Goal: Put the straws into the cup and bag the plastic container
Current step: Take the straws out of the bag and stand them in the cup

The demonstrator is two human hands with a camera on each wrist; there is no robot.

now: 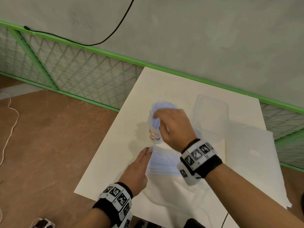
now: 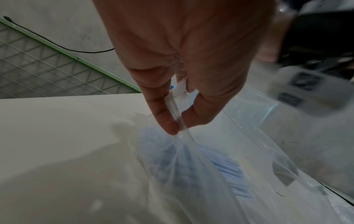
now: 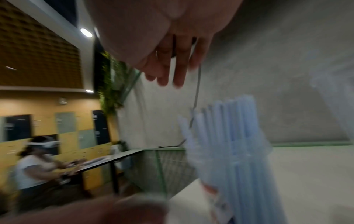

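A white printed cup (image 1: 153, 136) stands on the white table (image 1: 107, 162), holding a bunch of pale blue straws (image 1: 162, 105). My right hand (image 1: 158, 120) hovers over the cup top; in the right wrist view its fingers (image 3: 178, 75) are spread and relaxed above the straws (image 3: 229, 136), gripping none of them. My left hand (image 1: 148, 149) pinches the edge of a clear bag (image 2: 179, 119) that lies on the table with more straws (image 2: 228, 171) inside. The clear plastic container (image 1: 212, 112) sits to the right of the cup.
A large flat plastic bag (image 1: 250, 153) lies on the table's right side. A green mesh fence (image 1: 65, 71) runs behind the table, and a cord (image 1: 9, 129) trails on the brown floor at left. Another person (image 3: 36, 165) works at a far table.
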